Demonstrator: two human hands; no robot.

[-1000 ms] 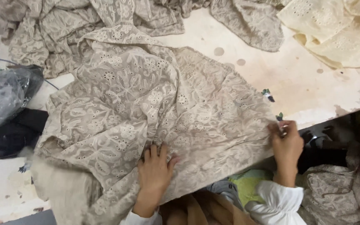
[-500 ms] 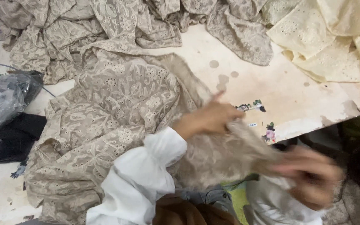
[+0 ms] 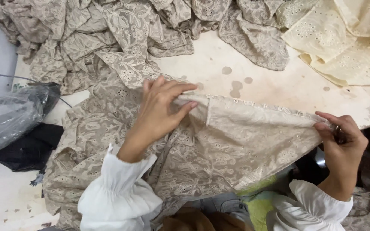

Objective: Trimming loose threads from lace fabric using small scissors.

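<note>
While I watch from the head camera, my left hand (image 3: 161, 109) pinches the top edge of the beige lace cloth (image 3: 219, 158) between thumb and fingers, closed on a fold near the middle of the piece. Out past that hand's wrist sit a clear plastic bag (image 3: 9, 115) and a black cloth (image 3: 31, 147), both apart from the lace. Beyond its fingertips a heap of the same beige lace (image 3: 120, 38) lies crumpled on the stained table (image 3: 279, 90).

The edge runs taut from my left fingers across to my right hand (image 3: 341, 147), which is closed on the far corner; something small and dark shows in that grip, but I cannot tell what. Up beyond that hand lie pale yellow lace pieces (image 3: 343, 51).

I judge the risks so: the lace is full of holes, so a hard pull between the hands could tear it. The lower part hangs off the table edge toward my lap, and its weight could drag the edge from a loose pinch. The near heap could also snag.
</note>
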